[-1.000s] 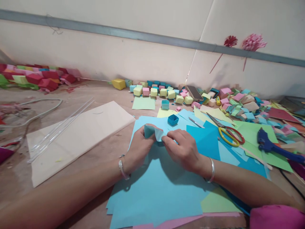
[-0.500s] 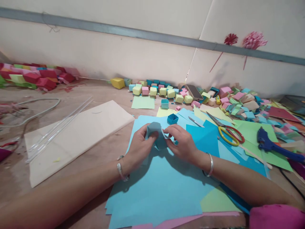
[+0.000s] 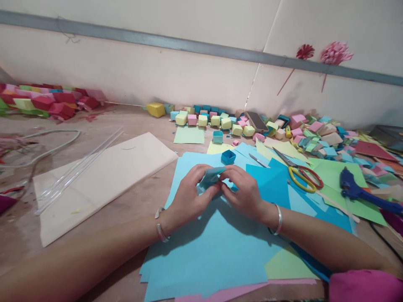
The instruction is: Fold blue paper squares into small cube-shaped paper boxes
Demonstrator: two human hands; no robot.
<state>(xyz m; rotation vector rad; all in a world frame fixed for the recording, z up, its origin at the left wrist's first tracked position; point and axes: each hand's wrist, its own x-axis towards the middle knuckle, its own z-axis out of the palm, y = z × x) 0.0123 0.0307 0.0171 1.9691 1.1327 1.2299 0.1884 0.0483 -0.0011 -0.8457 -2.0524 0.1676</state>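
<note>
Between my two hands is a small folded piece of light blue paper (image 3: 210, 176), held above a stack of light blue sheets (image 3: 208, 256). My left hand (image 3: 193, 191) grips its left side, thumb in front and fingers behind. On its right edge, my right hand (image 3: 241, 186) pinches with thumb and fingertips. Fingers cover much of the folded paper, so its full shape is hidden. Just beyond my hands sits a small open dark blue paper box (image 3: 228, 157). A lighter teal paper box (image 3: 217, 136) stands farther back.
Scissors (image 3: 304, 178) with red and yellow handles and a blue glue gun (image 3: 355, 186) lie to the right. A cream board (image 3: 103, 184) with clear sticks (image 3: 78, 172) is at left. Several paper cubes (image 3: 226, 123) line the wall, near a phone-like dark slab (image 3: 256, 121).
The folded paper has tilted over, showing less of its face. My left thumb has moved right, towards my right fingertips, and both hands are now closer together.
</note>
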